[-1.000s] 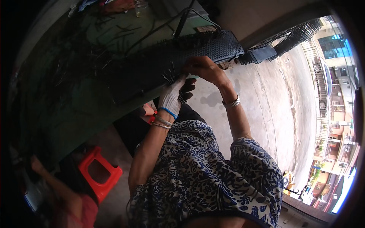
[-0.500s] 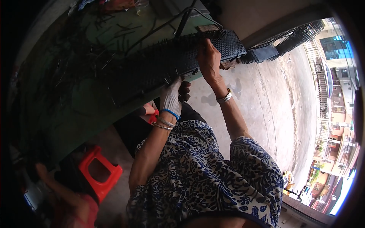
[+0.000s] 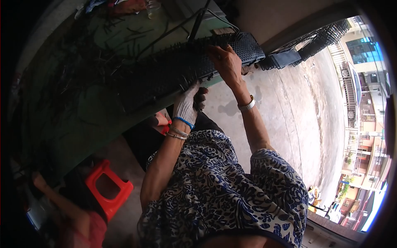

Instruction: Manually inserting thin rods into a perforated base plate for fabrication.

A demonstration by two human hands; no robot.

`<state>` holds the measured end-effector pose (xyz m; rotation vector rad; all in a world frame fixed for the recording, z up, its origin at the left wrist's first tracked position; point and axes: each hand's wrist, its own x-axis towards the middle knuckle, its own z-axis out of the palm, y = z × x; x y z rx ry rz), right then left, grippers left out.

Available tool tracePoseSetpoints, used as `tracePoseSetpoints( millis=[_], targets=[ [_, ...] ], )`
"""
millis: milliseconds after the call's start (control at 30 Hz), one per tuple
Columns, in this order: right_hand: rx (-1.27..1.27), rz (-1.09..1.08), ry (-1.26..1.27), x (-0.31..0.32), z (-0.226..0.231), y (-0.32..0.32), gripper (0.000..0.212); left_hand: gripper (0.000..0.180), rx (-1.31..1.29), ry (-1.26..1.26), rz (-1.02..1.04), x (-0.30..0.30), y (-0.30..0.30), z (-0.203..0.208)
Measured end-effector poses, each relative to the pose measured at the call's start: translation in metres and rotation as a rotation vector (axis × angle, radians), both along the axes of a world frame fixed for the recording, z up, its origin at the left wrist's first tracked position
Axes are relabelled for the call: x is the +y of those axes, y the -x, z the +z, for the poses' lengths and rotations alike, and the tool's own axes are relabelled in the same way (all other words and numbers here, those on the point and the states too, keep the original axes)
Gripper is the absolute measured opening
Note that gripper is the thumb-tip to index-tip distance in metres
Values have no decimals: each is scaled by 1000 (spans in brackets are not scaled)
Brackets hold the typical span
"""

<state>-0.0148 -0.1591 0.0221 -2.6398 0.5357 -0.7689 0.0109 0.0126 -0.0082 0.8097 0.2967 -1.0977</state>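
A long black perforated panel (image 3: 165,72) lies along the near edge of the green table, with thin dark pieces sticking up from it. My left hand (image 3: 187,101), in a pale knitted glove with dark fingertips, is closed at the panel's near edge. Its fingers curl in, and what they hold is hidden. My bare right hand (image 3: 227,64) is over the panel's right part, its fingers pinched together above the holes. Anything between those fingertips is too small and dark to make out.
Loose dark strips (image 3: 134,31) litter the green table (image 3: 78,136). A black metal frame (image 3: 198,25) rises behind the panel. More black racks (image 3: 322,45) stand at the far right. Lower left are a red stool (image 3: 109,186) and another person's arm (image 3: 62,202).
My right hand has shifted slightly left along the panel, and its wrist has turned. My gloved left hand has hardly moved. The other person's hand at lower left has moved a little left.
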Motion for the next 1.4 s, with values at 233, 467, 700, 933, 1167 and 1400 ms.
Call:
tracePoseSetpoints(
  millis=[233,467,700,933,1167,1400],
  targets=[
    [175,306,-608,22,13,14,17,22,-81,-64,-83,4,-3,5],
    [-19,173,-475,18,23,0,7,22,-38,9,-47,4,-8,-18],
    [-371,62,-8,12,4,-42,8,25,-11,-63,18,0,-3,-11],
    [-330,110,-6,9,5,-52,10,27,20,-3,30,5,-5,-11],
    [-283,90,3,10,14,-49,11,26,22,76,8,6,-8,-19],
    [-94,48,13,5,-6,-54,14,24,61,45,2,7,-8,-17]
  ],
)
